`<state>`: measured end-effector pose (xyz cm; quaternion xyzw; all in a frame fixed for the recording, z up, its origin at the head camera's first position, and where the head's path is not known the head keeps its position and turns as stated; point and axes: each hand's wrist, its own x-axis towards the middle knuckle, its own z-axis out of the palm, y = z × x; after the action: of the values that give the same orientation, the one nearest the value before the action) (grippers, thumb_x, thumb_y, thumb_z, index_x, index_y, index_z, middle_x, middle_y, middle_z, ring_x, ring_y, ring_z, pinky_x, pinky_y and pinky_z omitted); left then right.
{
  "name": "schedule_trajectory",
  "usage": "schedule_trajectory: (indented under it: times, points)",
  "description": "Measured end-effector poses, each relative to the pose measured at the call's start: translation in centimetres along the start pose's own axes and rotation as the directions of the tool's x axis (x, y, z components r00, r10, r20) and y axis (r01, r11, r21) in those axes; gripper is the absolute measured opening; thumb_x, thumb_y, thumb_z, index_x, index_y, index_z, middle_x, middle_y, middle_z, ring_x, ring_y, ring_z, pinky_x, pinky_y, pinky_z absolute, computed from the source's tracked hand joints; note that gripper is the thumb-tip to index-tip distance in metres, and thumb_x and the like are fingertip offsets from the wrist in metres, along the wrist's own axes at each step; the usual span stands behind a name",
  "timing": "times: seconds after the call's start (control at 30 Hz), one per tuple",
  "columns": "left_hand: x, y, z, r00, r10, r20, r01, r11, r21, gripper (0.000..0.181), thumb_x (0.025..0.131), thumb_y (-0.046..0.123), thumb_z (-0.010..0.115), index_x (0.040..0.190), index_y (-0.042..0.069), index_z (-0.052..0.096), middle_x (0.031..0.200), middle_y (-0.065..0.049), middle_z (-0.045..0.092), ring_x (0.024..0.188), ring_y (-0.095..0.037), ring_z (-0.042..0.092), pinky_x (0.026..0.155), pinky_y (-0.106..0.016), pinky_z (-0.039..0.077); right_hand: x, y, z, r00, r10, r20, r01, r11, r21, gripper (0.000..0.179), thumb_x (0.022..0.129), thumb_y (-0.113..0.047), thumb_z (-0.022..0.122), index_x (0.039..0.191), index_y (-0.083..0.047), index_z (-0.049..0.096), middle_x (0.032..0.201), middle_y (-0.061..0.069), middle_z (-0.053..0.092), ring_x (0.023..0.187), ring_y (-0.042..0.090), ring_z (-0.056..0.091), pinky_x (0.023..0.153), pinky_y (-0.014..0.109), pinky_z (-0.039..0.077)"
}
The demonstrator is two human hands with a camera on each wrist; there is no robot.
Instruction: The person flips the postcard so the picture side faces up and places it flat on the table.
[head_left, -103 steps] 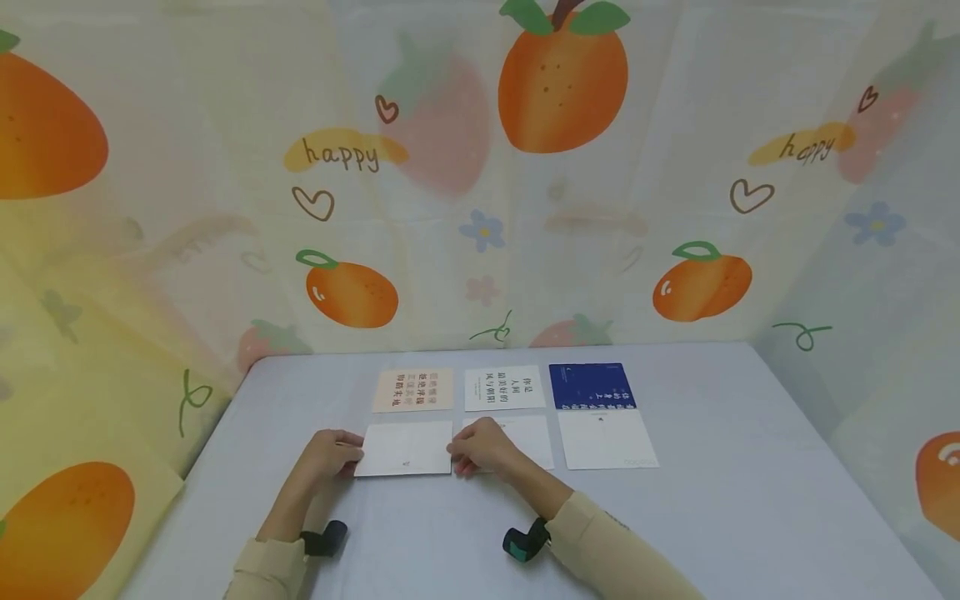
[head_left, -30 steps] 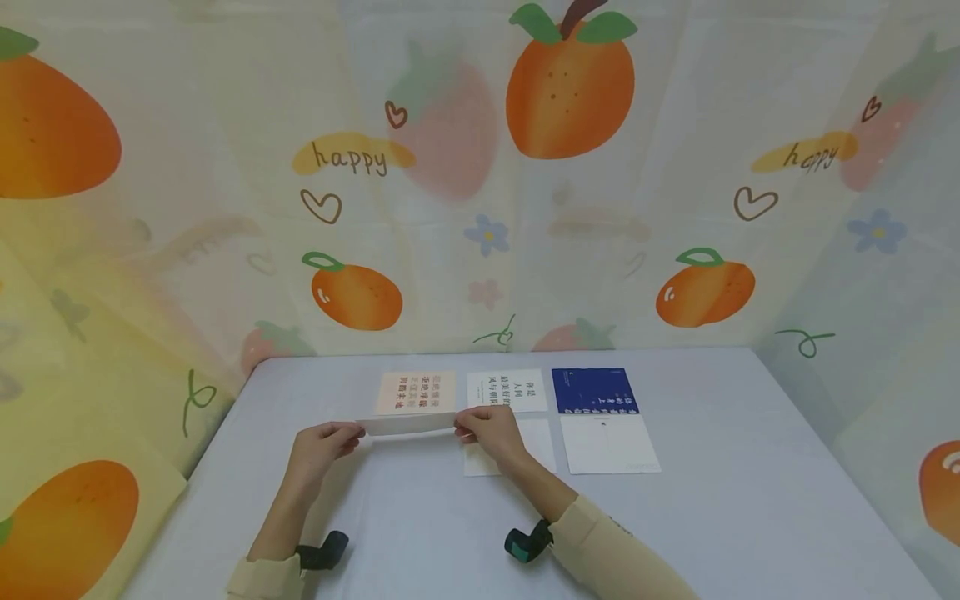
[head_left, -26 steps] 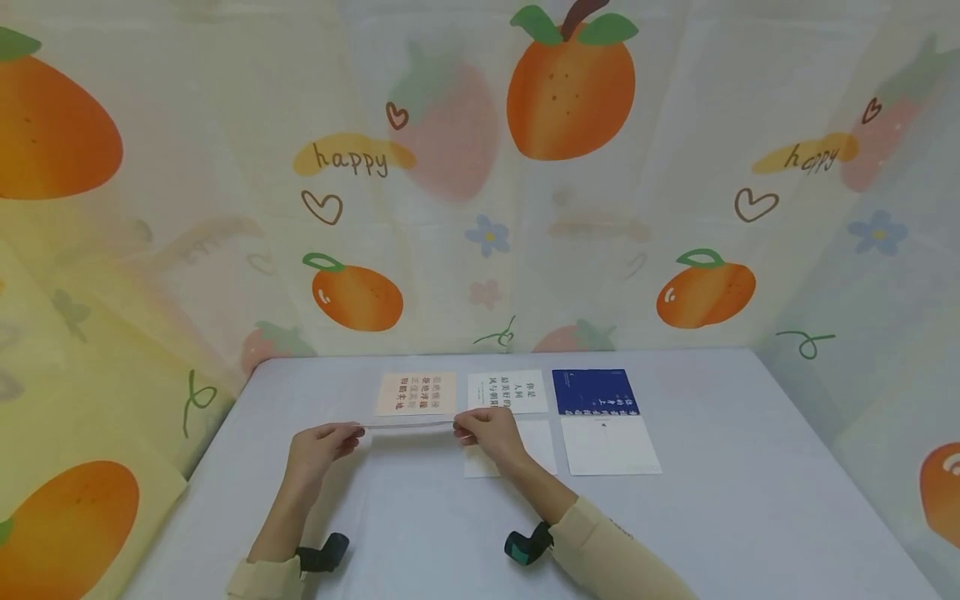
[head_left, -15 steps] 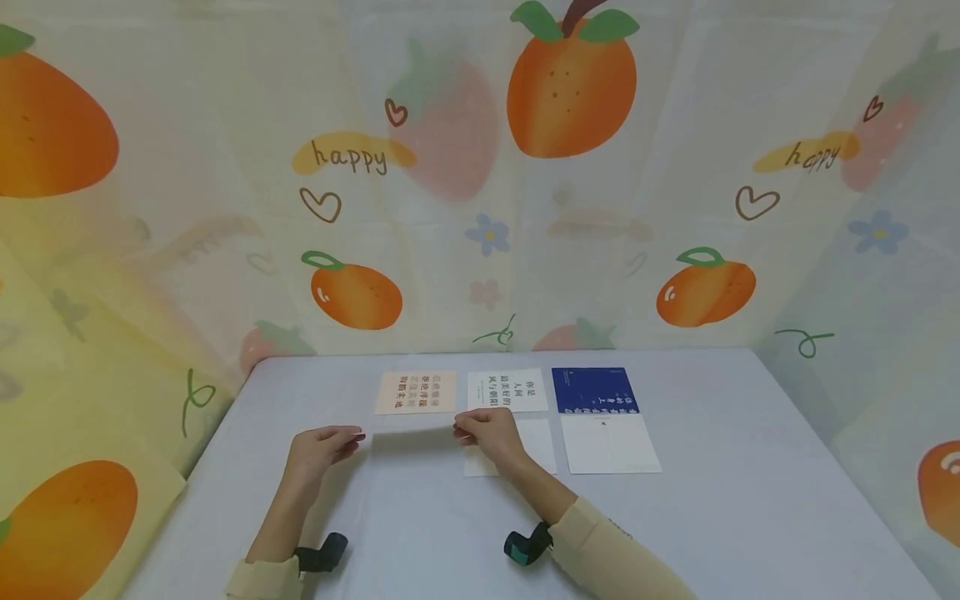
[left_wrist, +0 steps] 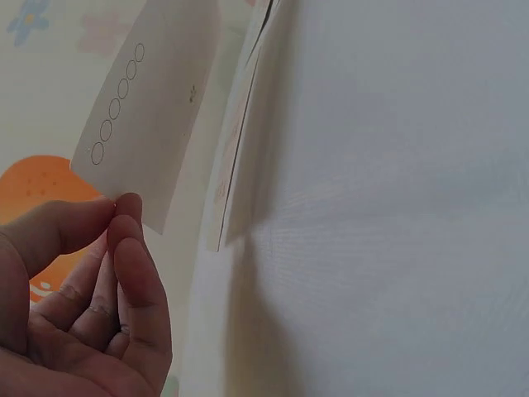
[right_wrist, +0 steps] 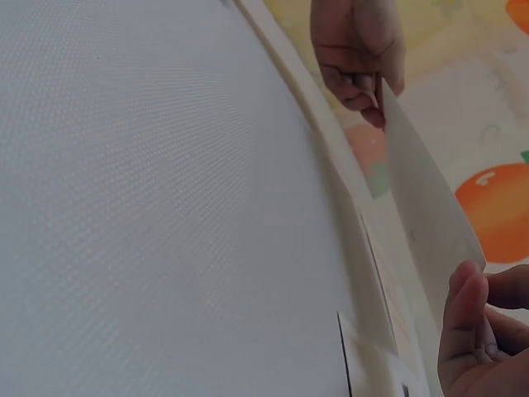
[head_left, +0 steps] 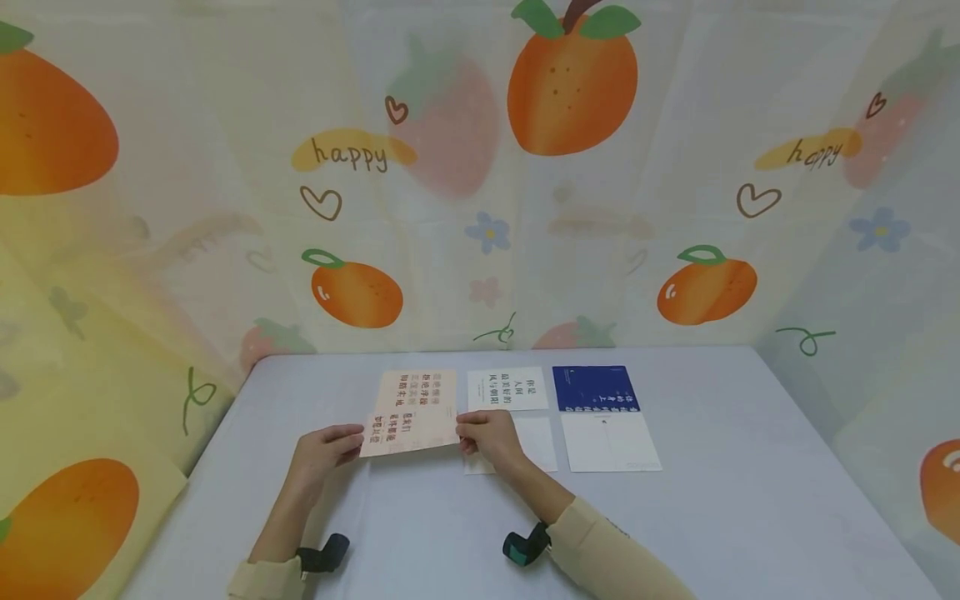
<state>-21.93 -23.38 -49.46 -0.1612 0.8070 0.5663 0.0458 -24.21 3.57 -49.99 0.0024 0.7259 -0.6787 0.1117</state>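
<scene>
I see a person holding a pink lettered card a little tilted above the table, apart from its surface. At the left end of this card, the left hand has its thumb and forefinger closed together on the edge, the other fingers loosely bent. At its right end, the right hand also pinches it between thumb and finger. Beyond it lies a peach card; to its right are a white card, partly hidden by the right hand, and, farther, a blue card.
</scene>
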Motion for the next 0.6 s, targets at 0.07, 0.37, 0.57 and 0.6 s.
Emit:
schedule_trajectory:
  times: [0.07,0.37,0.57,0.6]
  points:
    - [0.02,-0.07,0.06,1.0,-0.005,-0.001,0.005,1.0,0.005,0.033,0.092,0.014,0.065,0.12,-0.005,0.064,0.114,-0.017,0.069,0.083,-0.007,0.066,0.075,-0.021,0.056,-0.12,0.03,0.04,1.0,-0.011,-0.004,0.011,1.0,-0.003,0.023,0.086,-0.001,0.065,0.107,0.009,0.069,0.076,0.011,0.071,0.055,0.008,0.06,0.052,0.018,0.051]
    - [0.04,-0.44,0.12,1.0,-0.018,-0.004,0.018,0.998,0.055,0.031,0.092,0.014,0.066,0.117,-0.005,0.066,0.118,-0.021,0.067,0.084,-0.01,0.065,0.076,-0.025,0.056,-0.16,0.7,0.31,0.998,-0.06,0.01,0.06,0.996,-0.065,0.023,0.086,0.0,0.064,0.106,0.01,0.068,0.077,0.016,0.071,0.052,0.007,0.056,0.05,0.019,0.05]
    - [0.28,-0.84,0.46,0.999,-0.031,-0.023,0.034,0.993,0.117,0.029,0.094,0.013,0.062,0.117,-0.003,0.066,0.121,-0.022,0.065,0.092,-0.016,0.066,0.077,-0.025,0.056,-0.15,0.82,0.36,0.999,-0.029,0.026,0.033,0.988,-0.149,0.021,0.084,-0.001,0.065,0.102,0.008,0.07,0.07,0.009,0.068,0.052,0.008,0.056,0.05,0.017,0.047]
    - [0.29,-0.88,0.52,0.999,-0.033,-0.025,0.036,0.991,0.133,0.028,0.094,0.013,0.062,0.117,-0.002,0.067,0.121,-0.022,0.065,0.094,-0.018,0.066,0.078,-0.026,0.056,-0.16,0.82,0.35,0.999,-0.023,0.031,0.028,0.986,-0.162,0.021,0.083,-0.002,0.065,0.101,0.008,0.07,0.068,0.007,0.067,0.052,0.008,0.056,0.049,0.017,0.046]
